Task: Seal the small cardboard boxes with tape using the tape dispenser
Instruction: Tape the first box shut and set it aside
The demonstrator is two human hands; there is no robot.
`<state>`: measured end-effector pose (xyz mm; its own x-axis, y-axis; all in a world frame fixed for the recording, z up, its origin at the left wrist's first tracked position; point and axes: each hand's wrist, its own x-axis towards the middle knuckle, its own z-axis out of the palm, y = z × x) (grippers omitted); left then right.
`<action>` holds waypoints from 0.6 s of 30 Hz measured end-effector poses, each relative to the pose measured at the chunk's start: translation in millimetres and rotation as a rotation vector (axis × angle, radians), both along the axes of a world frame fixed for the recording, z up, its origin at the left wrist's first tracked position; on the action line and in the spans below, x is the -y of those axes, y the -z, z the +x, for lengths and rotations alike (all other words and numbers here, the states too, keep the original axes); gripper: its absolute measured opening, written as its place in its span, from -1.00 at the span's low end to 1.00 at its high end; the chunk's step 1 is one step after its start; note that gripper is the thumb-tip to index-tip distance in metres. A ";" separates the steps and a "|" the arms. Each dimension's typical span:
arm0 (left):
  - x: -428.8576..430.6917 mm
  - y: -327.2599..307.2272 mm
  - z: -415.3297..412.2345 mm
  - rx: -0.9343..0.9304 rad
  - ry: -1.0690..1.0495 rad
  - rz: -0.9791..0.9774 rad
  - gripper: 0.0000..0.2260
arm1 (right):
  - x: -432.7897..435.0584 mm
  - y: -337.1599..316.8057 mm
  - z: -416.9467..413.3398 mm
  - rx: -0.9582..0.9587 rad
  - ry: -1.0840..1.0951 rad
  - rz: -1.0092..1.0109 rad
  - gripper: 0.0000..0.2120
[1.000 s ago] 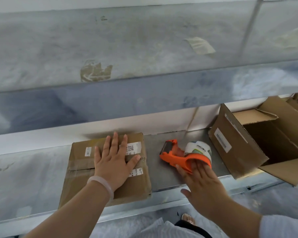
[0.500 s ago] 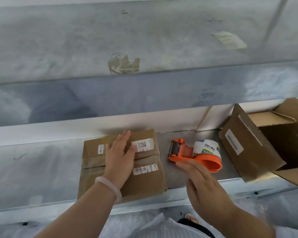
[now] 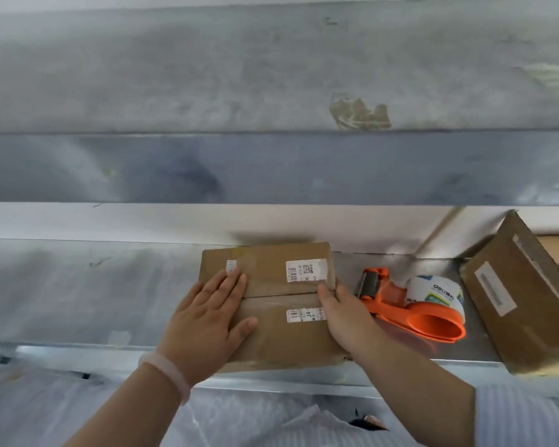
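Leaving the tape dispenser, the right hand has crossed to the right edge of the small cardboard box, while the left hand has slid toward the box's 9 o'clock side. That left hand lies flat and open, fingers straight, pressing the lid down. The right hand's fingertips sit at the 3 o'clock end of the centre seam; whether they curl round the side wall or only press on it cannot be told. The box rests near the front edge of the steel desk, with the orange dispenser lying on its side just beside it at 3 o'clock, apart from both hands. Judging by its size, the box is probably light, stiff at the corners and springy along the flaps, so a flat palm on top should keep it from skating on the smooth metal. The dispenser looks best taken by its orange loop handle, with the roller end leading. An open carton stands farther off at 3 o'clock, and a scuffed shelf overhangs at 12 o'clock, which limits lifting room.
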<state>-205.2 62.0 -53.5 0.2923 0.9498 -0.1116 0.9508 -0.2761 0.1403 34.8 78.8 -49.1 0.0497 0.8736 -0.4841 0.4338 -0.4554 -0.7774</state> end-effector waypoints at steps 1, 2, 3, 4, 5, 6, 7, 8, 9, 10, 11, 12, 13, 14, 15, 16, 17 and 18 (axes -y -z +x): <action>4.2 0.4 -7.0 0.036 -0.065 0.007 -0.20 | 1.1 -1.2 -0.1 0.005 -0.001 0.004 -0.58; 7.9 1.7 -12.5 0.054 -0.121 0.004 -0.14 | 2.2 -3.9 -0.9 0.005 -0.002 0.017 -0.58; 9.6 1.8 -15.4 0.047 -0.157 -0.009 -0.11 | 2.1 -3.9 -0.9 0.003 0.001 0.027 -0.59; 9.1 0.5 -15.5 0.034 -0.180 -0.020 -0.08 | 1.7 -4.4 -1.1 -0.001 0.003 0.030 -0.59; 8.1 -1.2 -13.0 0.040 -0.196 -0.047 -0.06 | 1.0 -4.8 -1.4 -0.001 0.001 0.032 -0.59; 8.1 -0.2 -10.2 0.055 -0.217 -0.076 -0.05 | 1.0 -5.2 -1.6 0.001 -0.007 0.037 -0.59; 7.8 -0.1 -7.7 0.079 -0.243 -0.087 -0.04 | 0.3 -3.3 -1.4 0.010 -0.011 0.041 -0.57; 7.8 1.2 -6.1 0.100 -0.270 -0.072 -0.03 | 0.5 -1.7 -0.5 0.025 -0.017 0.054 -0.53; 8.7 2.5 -5.5 0.110 -0.284 -0.039 -0.04 | 1.5 -0.2 -0.1 0.054 -0.029 0.085 -0.48; 10.2 3.1 -5.8 0.108 -0.275 0.013 -0.09 | 4.1 0.0 0.0 0.101 -0.051 0.141 -0.43; 12.2 2.0 -5.6 0.099 -0.236 0.070 -0.19 | 7.6 0.0 0.6 0.186 -0.103 0.221 -0.40; 14.9 1.7 -4.7 0.092 -0.167 0.104 -0.29 | 12.2 -0.8 0.4 0.318 -0.212 0.324 -0.39; 18.4 0.1 -1.7 0.082 -0.079 0.114 -0.38 | 16.4 -1.0 -0.3 0.452 -0.363 0.439 -0.41; 21.2 1.3 1.7 0.055 0.015 0.118 -0.43 | 20.4 -2.6 -2.3 0.569 -0.516 0.544 -0.43; 22.9 4.6 4.7 0.020 0.086 0.126 -0.45 | 22.7 0.7 -3.7 0.673 -0.644 0.626 -0.43; 23.7 6.8 6.7 -0.009 0.116 0.123 -0.45 | 25.1 2.2 -5.4 0.738 -0.727 0.634 -0.40; 23.7 7.6 7.8 -0.028 0.118 0.121 -0.44 | 25.7 4.0 -6.4 0.772 -0.768 0.607 -0.35; 23.5 8.8 8.3 -0.042 0.106 0.117 -0.43 | 25.2 6.7 -6.9 0.797 -0.766 0.605 -0.32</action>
<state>-196.9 38.5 -62.3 0.3891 0.9210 -0.0167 0.9198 -0.3875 0.0616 27.9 53.6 -55.8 -0.4733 0.8784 -0.0659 0.8723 0.4569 -0.1742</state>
